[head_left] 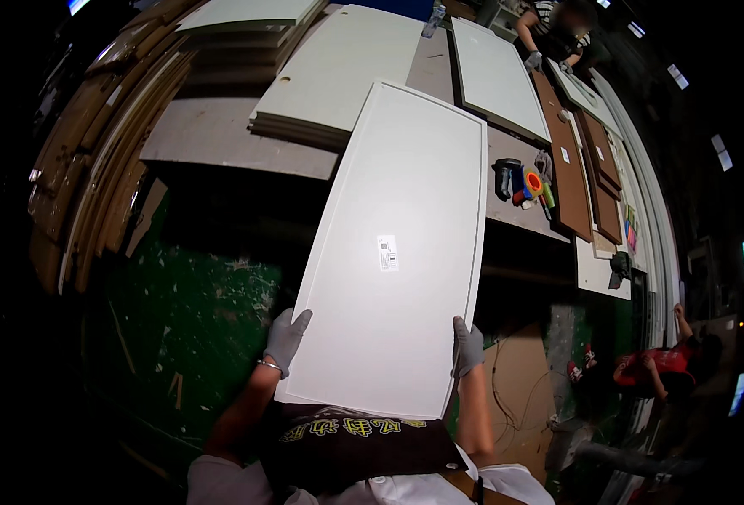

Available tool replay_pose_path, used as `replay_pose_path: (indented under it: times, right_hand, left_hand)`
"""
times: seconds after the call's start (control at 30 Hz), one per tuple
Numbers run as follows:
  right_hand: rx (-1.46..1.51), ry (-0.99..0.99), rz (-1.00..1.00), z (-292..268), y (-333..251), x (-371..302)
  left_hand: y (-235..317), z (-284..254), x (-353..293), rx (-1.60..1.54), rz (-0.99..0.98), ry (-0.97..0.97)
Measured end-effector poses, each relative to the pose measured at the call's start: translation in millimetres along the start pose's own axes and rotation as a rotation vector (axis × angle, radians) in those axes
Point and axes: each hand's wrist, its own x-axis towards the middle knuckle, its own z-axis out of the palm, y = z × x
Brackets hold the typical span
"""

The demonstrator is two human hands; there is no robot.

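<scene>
A long white cabinet door panel (389,194) with a raised rim stretches away from my body, its far end over the workbench. Near its middle is a small white label (388,253). My left hand (288,337), in a grey glove, grips the panel's left edge with the thumb on top. On the opposite edge, my right hand (468,346), also gloved in grey, holds on the same way. The fingers of both hands are hidden under the panel. Its near end lies close against my dark apron (363,450).
Stacked pale boards (346,67) lie on the workbench (220,135). A barcode scanner (506,177) and an orange tape roll (533,183) sit to the right, beside brown panels (567,168). Wrapped boards (94,151) stand at left. One person (557,34) works at the far side; another (666,366) is at right.
</scene>
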Motion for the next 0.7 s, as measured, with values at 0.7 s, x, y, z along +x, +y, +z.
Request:
replay_pose_path:
  times: [0.7]
  right_hand:
    - [-0.227, 0.002, 0.015, -100, 94, -32]
  left_hand:
    - [-8, 41, -103, 0.278, 0.002, 0.006]
